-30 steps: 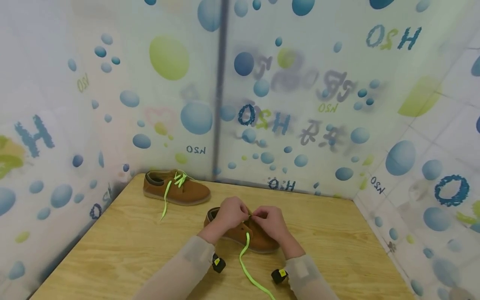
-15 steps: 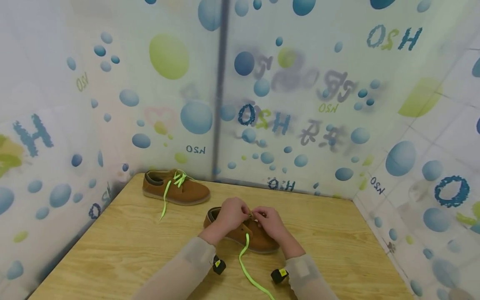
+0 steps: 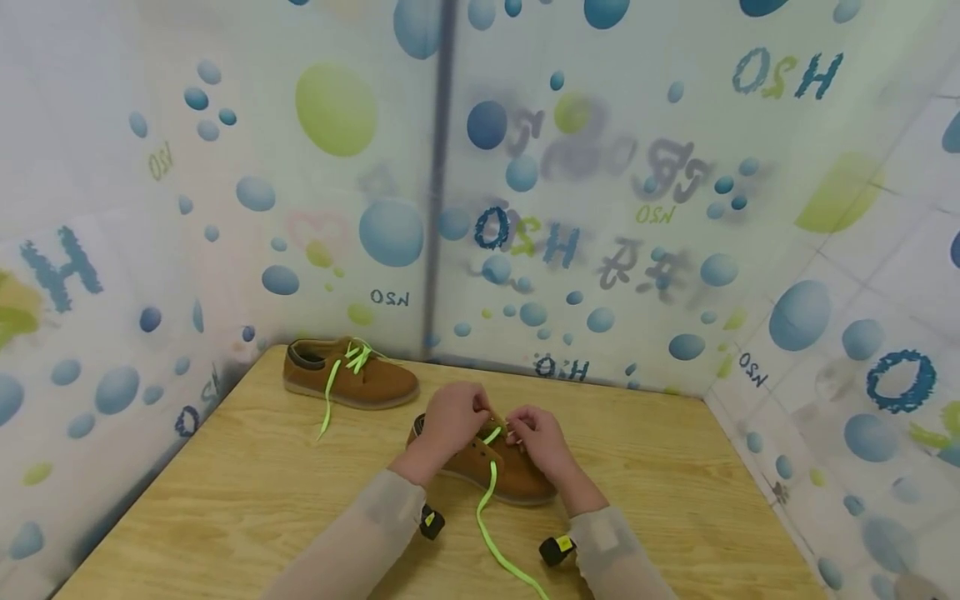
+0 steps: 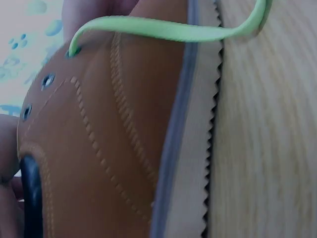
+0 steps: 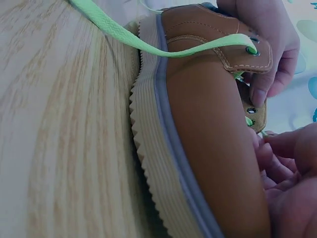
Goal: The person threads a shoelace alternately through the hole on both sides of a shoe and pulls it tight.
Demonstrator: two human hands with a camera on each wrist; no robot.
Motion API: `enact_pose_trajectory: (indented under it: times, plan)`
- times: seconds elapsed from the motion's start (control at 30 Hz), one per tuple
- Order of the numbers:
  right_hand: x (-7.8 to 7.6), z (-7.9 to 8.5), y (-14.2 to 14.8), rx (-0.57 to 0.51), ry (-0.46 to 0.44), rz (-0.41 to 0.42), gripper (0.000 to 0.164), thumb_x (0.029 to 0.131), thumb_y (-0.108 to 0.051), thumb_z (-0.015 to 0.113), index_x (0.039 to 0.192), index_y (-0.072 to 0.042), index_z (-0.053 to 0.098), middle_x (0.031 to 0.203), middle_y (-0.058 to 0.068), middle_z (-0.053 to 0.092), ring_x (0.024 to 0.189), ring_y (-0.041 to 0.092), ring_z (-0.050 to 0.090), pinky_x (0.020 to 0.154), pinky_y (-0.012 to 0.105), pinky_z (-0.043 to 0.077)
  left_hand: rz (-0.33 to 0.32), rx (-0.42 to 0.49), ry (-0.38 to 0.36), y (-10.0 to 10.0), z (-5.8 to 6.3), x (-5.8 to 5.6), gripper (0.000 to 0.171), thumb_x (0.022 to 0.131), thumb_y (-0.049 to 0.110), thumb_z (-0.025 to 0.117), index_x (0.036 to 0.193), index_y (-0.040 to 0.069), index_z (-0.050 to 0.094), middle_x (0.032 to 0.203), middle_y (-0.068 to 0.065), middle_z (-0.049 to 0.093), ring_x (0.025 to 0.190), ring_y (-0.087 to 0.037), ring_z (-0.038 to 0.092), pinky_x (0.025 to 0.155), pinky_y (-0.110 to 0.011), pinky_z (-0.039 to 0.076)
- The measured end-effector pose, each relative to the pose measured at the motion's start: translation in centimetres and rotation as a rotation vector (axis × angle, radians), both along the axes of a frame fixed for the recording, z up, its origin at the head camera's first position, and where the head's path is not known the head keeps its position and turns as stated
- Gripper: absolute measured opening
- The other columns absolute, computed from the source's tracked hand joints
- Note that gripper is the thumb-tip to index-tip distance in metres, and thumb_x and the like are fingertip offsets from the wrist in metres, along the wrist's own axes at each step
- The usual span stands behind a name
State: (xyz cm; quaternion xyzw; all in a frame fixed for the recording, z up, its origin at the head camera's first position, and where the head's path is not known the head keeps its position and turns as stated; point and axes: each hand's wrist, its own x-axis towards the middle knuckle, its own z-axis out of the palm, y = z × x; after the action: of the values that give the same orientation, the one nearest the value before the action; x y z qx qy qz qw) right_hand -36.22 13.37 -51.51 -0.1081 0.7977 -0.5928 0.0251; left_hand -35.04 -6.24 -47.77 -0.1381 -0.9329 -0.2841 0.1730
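Walls [image 3: 645, 333] all round, pale, printed with blue and green bubbles plus mirrored "H2O" lettering. Wood-grain table [image 3: 675, 483] below, back edge by the rear wall. Left sleeve [image 3: 367, 533] and right sleeve [image 3: 622, 550], both light, reach in from the bottom. Near shoe [image 3: 521, 482], brown, pale ridged sole, upright mid-table, toe to the right, between the hands. Other shoe [image 3: 375, 385], same kind, upright at back left, well apart. Left hand [image 3: 444, 427] over the near shoe's heel side, thumb and fingers pinching the far eyelet flap [image 5: 258, 119]. Right hand [image 3: 543, 442] by the toe side, thumb and index fingertip pressed together on the green lace [image 3: 489, 521] just beside that flap. Lace also comes out of the near flap [image 5: 235, 58] and trails over the table toward the person. Second lace [image 3: 327, 398], other shoe, hangs down to the table. Black box [image 3: 557, 550] at the right cuff, yellow label. Open eyelets [image 4: 48, 81] in near flap.
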Motion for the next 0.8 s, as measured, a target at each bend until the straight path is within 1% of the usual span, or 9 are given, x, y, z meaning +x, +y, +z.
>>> enact_pose_trajectory:
  times: [0.07,0.17,0.2,0.27,0.33,0.43,0.5,0.63,0.8]
  plan:
    - [0.0,0.0,0.0,-0.06,-0.018,-0.004,0.019,0.109,-0.004,0.055,0.112,0.012,0.066,0.087,0.008,0.075,0.07,0.007,0.068,0.059,0.02,0.05,0.001,0.018,0.024,-0.3,-0.2,-0.3,0.013,0.09,0.021,0.086,0.097,0.015,0.077,0.091,-0.001,0.076,0.083,-0.02,0.069,0.076,-0.038,0.057]
    - [0.1,0.1,0.1,-0.143,-0.047,-0.001,0.019,0.111,-0.002,0.049,0.115,0.014,0.059,0.087,0.005,0.075,0.069,0.006,0.068,0.059,0.018,0.049,-0.027,0.047,-0.006,-0.8,-0.5,-0.7,0.023,0.09,0.023,0.086,0.109,0.011,0.08,0.101,-0.004,0.079,0.094,-0.024,0.074,0.086,-0.043,0.059]
    - [0.1,0.1,0.2,-0.166,-0.058,0.001,0.018,0.111,-0.002,0.047,0.115,0.013,0.057,0.087,0.004,0.074,0.069,0.006,0.068,0.059,0.018,0.049,-0.044,0.05,-0.022,-0.9,-0.5,-0.8,0.022,0.091,0.024,0.085,0.109,0.012,0.081,0.103,-0.004,0.08,0.095,-0.023,0.074,0.087,-0.043,0.06]
    - [0.2,0.3,0.2,-0.202,-0.077,0.003,0.016,0.112,-0.004,0.044,0.115,0.008,0.054,0.088,0.003,0.074,0.07,0.007,0.069,0.06,0.018,0.05,-0.084,0.047,-0.049,-1.1,-0.6,-1.0,0.016,0.094,0.023,0.082,0.107,0.014,0.083,0.103,-0.001,0.081,0.096,-0.021,0.075,0.088,-0.042,0.06]
    - [0.3,0.4,0.2,-0.235,-0.091,0.006,0.015,0.114,-0.005,0.04,0.113,0.004,0.052,0.09,0.002,0.074,0.073,0.008,0.069,0.062,0.018,0.053,-0.125,0.047,-0.066,-1.3,-0.6,-1.2,0.01,0.096,0.022,0.08,0.102,0.015,0.084,0.1,0.001,0.081,0.093,-0.019,0.075,0.086,-0.041,0.06]
    - [0.4,0.6,0.3,-0.281,-0.107,0.018,0.016,0.115,-0.007,0.038,0.11,-0.001,0.051,0.093,0.002,0.07,0.077,0.009,0.07,0.066,0.019,0.056,-0.156,0.046,-0.073,-1.4,-0.6,-1.2,0.006,0.097,0.02,0.079,0.096,0.018,0.083,0.096,0.003,0.08,0.088,-0.015,0.073,0.082,-0.038,0.059]
    - [0.4,0.6,0.3,-0.308,-0.115,0.031,0.016,0.115,-0.008,0.038,0.109,-0.002,0.051,0.093,0.002,0.067,0.079,0.009,0.069,0.068,0.019,0.057,-0.163,0.056,-0.075,-1.5,-0.6,-1.2,0.005,0.097,0.019,0.079,0.095,0.017,0.083,0.094,0.003,0.08,0.085,-0.014,0.072,0.081,-0.037,0.059]
    - [0.3,0.6,0.2,-0.368,-0.125,0.04,0.014,0.114,-0.007,0.043,0.105,-0.003,0.053,0.091,0.001,0.065,0.078,0.008,0.065,0.068,0.018,0.055,-0.169,0.068,-0.072,-1.5,-0.6,-1.1,0.005,0.096,0.018,0.079,0.094,0.016,0.083,0.094,0.002,0.08,0.084,-0.014,0.072,0.079,-0.037,0.059]
    - [0.0,0.6,0.2,-0.479,-0.142,-0.008,0.018,0.111,-0.003,0.049,0.097,-0.006,0.059,0.085,-0.001,0.065,0.072,0.007,0.062,0.065,0.017,0.053,-0.164,0.074,-0.084,-1.5,-0.6,-1.2,0.006,0.096,0.019,0.079,0.094,0.016,0.083,0.094,0.002,0.08,0.084,-0.014,0.072,0.079,-0.037,0.059]
